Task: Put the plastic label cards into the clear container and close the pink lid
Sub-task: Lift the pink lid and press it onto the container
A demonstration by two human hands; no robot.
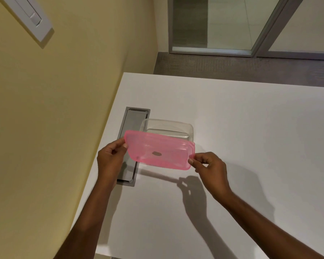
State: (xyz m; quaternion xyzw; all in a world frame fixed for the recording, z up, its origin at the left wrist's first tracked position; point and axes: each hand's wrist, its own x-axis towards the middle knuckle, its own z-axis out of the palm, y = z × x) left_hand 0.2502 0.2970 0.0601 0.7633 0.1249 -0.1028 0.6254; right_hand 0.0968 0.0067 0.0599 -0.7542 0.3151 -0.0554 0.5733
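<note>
A translucent pink lid [158,149] is held tilted over the near part of the clear container [168,126], which stands on the white table [232,118]. My left hand [110,156] pinches the lid's left edge. At the lid's right corner my right hand [208,165] grips it between thumb and fingers. The container's far rim shows beyond the lid. A small dark mark shows through the lid's middle. I cannot make out any label cards; the lid covers most of the container's inside.
A grey cable hatch [131,128] is set flush into the table at the left, partly under my left hand and the container. A yellow wall [54,109] runs along the table's left edge. Carpet and glass doors [232,25] lie beyond the far edge.
</note>
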